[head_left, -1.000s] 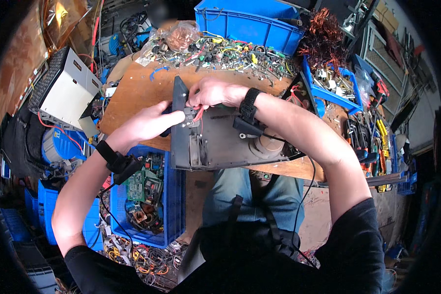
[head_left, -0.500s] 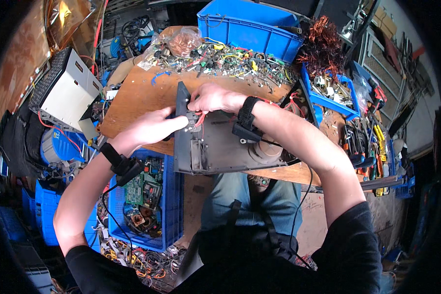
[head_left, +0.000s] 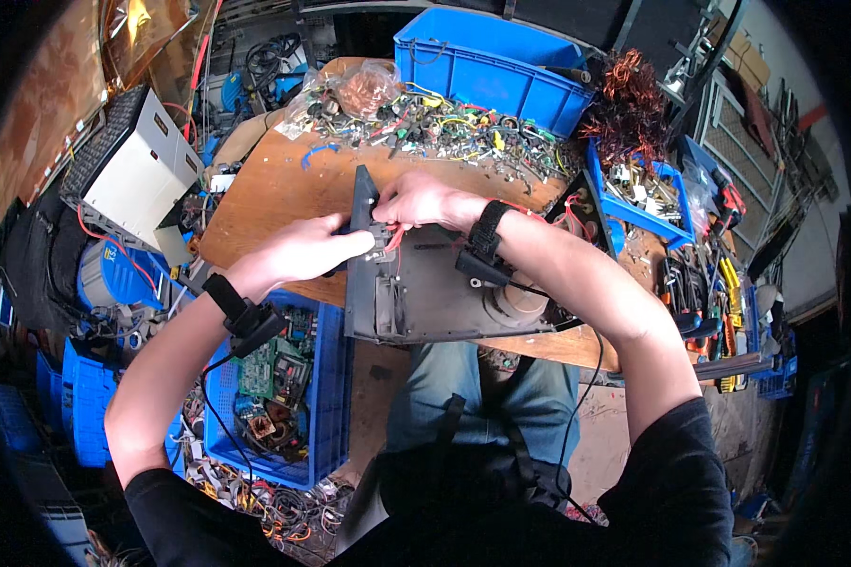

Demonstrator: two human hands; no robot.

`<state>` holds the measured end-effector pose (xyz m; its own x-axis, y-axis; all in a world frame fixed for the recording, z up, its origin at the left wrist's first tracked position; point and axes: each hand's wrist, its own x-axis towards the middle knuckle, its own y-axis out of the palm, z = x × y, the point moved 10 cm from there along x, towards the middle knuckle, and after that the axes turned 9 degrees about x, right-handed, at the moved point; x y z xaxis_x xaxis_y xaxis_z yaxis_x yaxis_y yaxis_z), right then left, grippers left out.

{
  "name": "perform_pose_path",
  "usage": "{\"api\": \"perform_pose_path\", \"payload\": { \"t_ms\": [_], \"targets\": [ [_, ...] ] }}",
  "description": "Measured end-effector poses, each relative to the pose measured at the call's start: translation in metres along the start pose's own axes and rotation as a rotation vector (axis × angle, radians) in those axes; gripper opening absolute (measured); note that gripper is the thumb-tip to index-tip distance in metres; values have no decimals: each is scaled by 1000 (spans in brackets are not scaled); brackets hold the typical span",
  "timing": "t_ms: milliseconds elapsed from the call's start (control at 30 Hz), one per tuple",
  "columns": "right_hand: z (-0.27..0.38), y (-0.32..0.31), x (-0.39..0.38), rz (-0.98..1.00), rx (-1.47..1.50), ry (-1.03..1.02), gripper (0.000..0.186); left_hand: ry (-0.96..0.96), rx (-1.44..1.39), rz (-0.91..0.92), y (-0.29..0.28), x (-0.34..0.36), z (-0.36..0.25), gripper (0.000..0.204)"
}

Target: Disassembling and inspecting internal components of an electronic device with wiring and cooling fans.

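A dark grey metal device chassis (head_left: pixel 444 293) lies open on the wooden workbench (head_left: pixel 274 194) in front of me. My left hand (head_left: pixel 307 250) grips its upright left end panel near a small connector. My right hand (head_left: pixel 421 198) reaches over the top of the same panel, fingers pinching at red wires by the connector. Both wrists wear black bands with small devices. What the fingertips hold exactly is hidden between the hands.
A heap of loose coloured wires and parts (head_left: pixel 435 128) covers the bench's far side, before a big blue crate (head_left: pixel 492 66). A blue bin of circuit boards (head_left: pixel 279 378) sits on the floor at left. Hand tools (head_left: pixel 700 283) lie at right, a white case (head_left: pixel 132 170) at left.
Both hands stay at the chassis's left end; the fingers have shifted slightly around the connector and wires. The view has tilted a little, otherwise nothing moved.
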<state>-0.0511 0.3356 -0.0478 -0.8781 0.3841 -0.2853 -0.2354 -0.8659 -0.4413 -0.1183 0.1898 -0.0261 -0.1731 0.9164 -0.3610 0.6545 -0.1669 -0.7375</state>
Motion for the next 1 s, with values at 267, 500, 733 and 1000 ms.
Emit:
{"api": "perform_pose_path", "payload": {
  "t_ms": [267, 500, 733, 1000],
  "targets": [
    [-4, 1, 7, 33, -46, -40, 26, 7, 12, 4, 0, 1, 0, 81],
    [-6, -4, 3, -46, -64, 5, 34, -33, 24, 12, 0, -1, 2, 83],
    [-13, 1, 12, 42, 53, -55, 34, -36, 59, 5, -3, -2, 1, 85],
    [-1, -5, 3, -72, -125, -40, 34, -76, 42, 27, -2, -6, -5, 70]
  ]
}}
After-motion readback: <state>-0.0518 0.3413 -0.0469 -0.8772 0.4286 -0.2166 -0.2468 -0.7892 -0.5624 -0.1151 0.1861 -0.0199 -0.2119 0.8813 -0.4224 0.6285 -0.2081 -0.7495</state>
